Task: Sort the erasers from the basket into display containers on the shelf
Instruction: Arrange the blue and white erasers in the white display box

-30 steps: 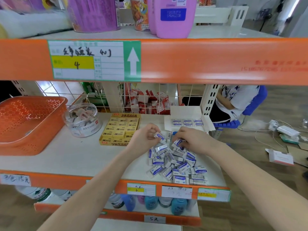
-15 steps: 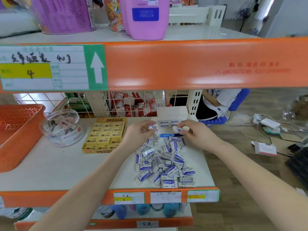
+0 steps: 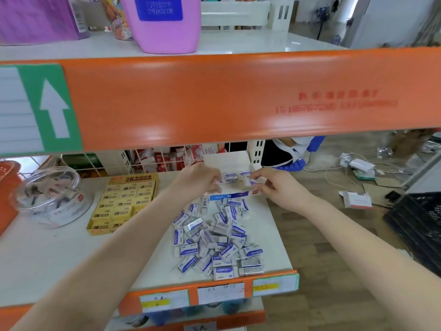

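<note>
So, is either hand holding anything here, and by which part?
Right hand pinches a small eraser by one end. Left hand pinches a second eraser, mostly hidden in the grip; where, cannot tell.

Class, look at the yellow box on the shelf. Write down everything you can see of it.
The yellow box is a shallow open tray, cardboard by its look, with a back flap printed "2B". Rows of small yellow-wrapped erasers, each marked "2B", fill it, lying flat and closely packed. It sits flat on the white shelf, right of the clear jar and apart from it. The left arm crosses in front of its near right corner.
</note>
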Tool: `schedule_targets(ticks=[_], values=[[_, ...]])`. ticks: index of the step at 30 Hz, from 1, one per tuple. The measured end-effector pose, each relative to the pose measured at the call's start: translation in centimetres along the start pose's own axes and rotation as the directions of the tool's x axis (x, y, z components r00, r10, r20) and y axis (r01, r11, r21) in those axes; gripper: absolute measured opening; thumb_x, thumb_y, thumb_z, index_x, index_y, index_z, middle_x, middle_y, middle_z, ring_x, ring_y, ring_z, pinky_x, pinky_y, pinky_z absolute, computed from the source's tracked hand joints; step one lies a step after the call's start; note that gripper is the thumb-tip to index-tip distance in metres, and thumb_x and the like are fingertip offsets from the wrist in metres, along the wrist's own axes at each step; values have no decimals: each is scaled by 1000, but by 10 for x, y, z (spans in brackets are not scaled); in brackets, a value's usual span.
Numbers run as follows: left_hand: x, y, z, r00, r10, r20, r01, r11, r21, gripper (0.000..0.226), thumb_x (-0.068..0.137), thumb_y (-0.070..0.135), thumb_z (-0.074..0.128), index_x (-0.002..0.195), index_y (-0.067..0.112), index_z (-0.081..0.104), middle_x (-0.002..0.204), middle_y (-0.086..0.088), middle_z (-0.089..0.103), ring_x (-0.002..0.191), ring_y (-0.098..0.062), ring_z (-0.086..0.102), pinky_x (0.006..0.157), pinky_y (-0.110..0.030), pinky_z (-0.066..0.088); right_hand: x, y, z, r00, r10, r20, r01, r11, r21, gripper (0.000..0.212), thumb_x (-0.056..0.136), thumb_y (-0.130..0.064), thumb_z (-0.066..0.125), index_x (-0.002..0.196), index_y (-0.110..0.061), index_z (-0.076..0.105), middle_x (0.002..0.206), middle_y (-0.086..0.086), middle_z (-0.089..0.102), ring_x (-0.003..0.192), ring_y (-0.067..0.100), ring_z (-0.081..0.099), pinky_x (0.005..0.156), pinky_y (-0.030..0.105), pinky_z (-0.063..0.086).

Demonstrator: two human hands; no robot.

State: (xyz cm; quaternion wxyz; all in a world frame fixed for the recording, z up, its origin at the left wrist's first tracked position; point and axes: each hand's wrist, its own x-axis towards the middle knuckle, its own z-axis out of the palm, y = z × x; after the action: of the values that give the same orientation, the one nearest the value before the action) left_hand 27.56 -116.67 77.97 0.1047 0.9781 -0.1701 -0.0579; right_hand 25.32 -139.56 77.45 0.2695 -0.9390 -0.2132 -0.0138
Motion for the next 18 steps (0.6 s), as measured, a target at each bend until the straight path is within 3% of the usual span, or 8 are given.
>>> schedule_targets(ticks=[4, 7, 10, 13, 17, 18], values=[[9, 6, 1, 999, 30, -16, -28, 996, 84, 46, 82, 41, 66, 123, 23, 58, 91, 6, 58, 76, -9, 52, 74, -24, 42, 1, -3, 2, 1000, -12, 9, 12, 1000, -11, 29, 94, -22, 55, 121, -12, 58, 86, -16, 52, 60, -2, 46, 57, 9, 36], [10, 2, 10, 999, -13, -48, 13, 1000, 1, 47, 81, 35, 71, 123, 21, 57, 107, 2, 65, 93, -15, 61, 83, -30, 50, 5, -5, 4, 1000, -15, 15, 16, 999, -33, 31, 93, -24, 57, 122, -13, 58, 106, -3, 62, 66, 1, 48, 61, 11, 34], [7, -4, 15, 996, -49, -80, 44, 997, -59, 37, 83, 33, 70, 116, 19, 63, 113, 4, 63, 101, -14, 58, 89, -30, 46, 15, -9, 5, 1000, 25, -4, -25, 997, -71, 32, 93, -19, 57, 123, -10, 59, 116, 4, 63, 82, 8, 52, 73, 15, 35], [4, -5, 15, 993, -49, -104, 46, 998, -39, 25, 88, 29, 65, 110, 19, 69, 116, 4, 64, 106, -14, 57, 90, -30, 45, 28, -19, 7, 999, 42, 13, -40, 992, -116, 28, 93, -14, 55, 119, -8, 63, 112, 8, 64, 95, 18, 59, 81, 22, 42], [4, -4, 21, 989, -70, -131, 61, 995, -74, 23, 89, 16, 61, 111, 16, 68, 118, -1, 64, 107, -16, 58, 88, -32, 50, 49, -23, 23, 988, 87, 129, -44, 952, -303, 18, 92, -8, 49, 88, -6, 67, 92, 14, 58, 87, 30, 58, 71, 29, 43], [4, -4, 22, 987, -76, -139, 64, 994, -87, 23, 89, 14, 61, 111, 14, 68, 116, -2, 64, 105, -16, 58, 88, -32, 50, 53, -23, 27, 982, 113, 148, -58, 941, -334, 19, 92, -9, 49, 90, -4, 67, 94, 13, 57, 88, 29, 57, 73, 30, 43]])
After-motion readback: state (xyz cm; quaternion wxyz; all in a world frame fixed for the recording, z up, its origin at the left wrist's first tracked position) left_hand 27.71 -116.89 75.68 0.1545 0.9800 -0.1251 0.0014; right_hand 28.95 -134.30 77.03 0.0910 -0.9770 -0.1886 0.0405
